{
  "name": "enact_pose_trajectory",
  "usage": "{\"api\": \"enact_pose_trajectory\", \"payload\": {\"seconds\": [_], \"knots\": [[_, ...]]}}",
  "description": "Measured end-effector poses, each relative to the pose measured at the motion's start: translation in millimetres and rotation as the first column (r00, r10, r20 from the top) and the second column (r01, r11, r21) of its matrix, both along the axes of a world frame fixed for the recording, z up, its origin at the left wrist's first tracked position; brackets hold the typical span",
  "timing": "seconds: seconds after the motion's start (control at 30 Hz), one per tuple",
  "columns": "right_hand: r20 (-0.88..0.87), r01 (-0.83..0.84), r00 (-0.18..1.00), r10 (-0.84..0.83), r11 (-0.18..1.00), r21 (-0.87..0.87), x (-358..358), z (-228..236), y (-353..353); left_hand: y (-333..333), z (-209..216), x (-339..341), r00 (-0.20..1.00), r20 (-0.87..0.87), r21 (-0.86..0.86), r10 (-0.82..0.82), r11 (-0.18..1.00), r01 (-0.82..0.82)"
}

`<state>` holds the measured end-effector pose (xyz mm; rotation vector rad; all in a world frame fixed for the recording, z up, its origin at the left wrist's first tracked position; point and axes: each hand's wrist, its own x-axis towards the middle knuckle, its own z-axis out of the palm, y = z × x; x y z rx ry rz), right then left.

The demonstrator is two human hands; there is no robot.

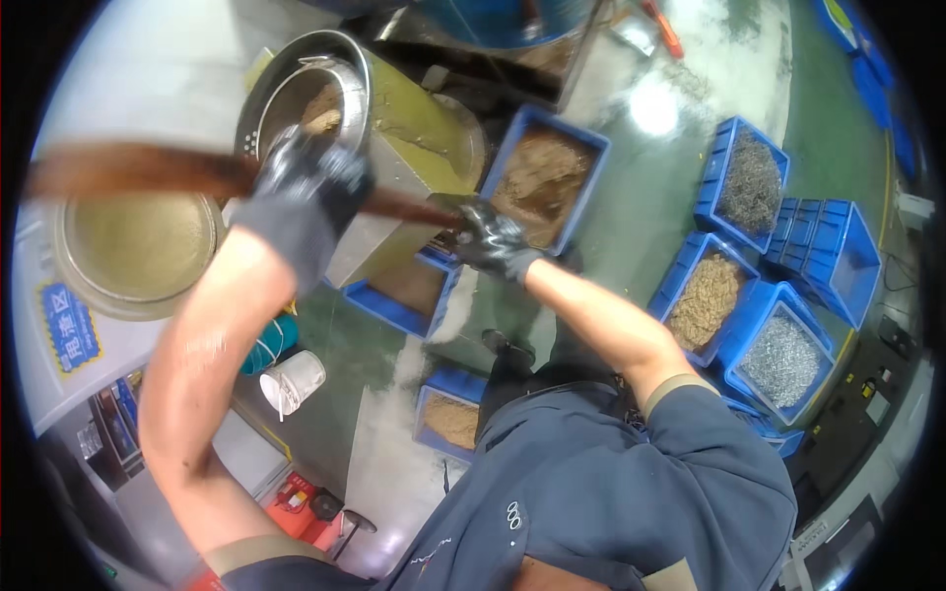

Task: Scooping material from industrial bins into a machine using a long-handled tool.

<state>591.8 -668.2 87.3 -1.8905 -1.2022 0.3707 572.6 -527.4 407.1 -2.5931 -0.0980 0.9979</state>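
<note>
Both my hands wear dark gloves and grip one long brown wooden handle (138, 167) that runs from the far left toward the middle. My left hand (310, 182) is closed around it near a round metal drum (296, 89) that holds brownish sawdust-like material. My right hand (493, 239) is closed on the lower end of the handle, above a blue crate (409, 295). What sits at the handle's tip is hidden behind my right hand.
A blue crate of brown sawdust (542, 177) stands past my right hand. More blue crates hold small metal parts (749, 182), (783, 360) and tan shavings (705, 300). A round metal pan (138, 246) sits at left. A white bucket (291, 382) stands on the green floor.
</note>
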Motion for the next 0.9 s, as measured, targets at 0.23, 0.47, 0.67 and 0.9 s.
{"api": "enact_pose_trajectory", "payload": {"seconds": [0.23,0.47,0.67,0.9], "knots": [[-0.706,-0.030,0.685,0.182,0.975,0.222,118,-10,42,32,-72,161,0.664,0.476,0.183,-0.577,0.803,0.567],[-0.563,-0.024,0.825,0.052,0.998,0.057,233,-46,34,2,-66,268,0.707,0.372,0.064,-0.601,0.777,0.626],[-0.711,0.113,0.686,-0.156,0.988,-0.109,214,-117,6,-15,-167,273,0.620,0.295,0.166,-0.727,0.678,0.716],[-0.664,0.007,0.747,-0.009,1.000,-0.005,171,-137,-44,-53,-151,188,0.888,0.271,-0.293,-0.371,0.847,0.443]]}}
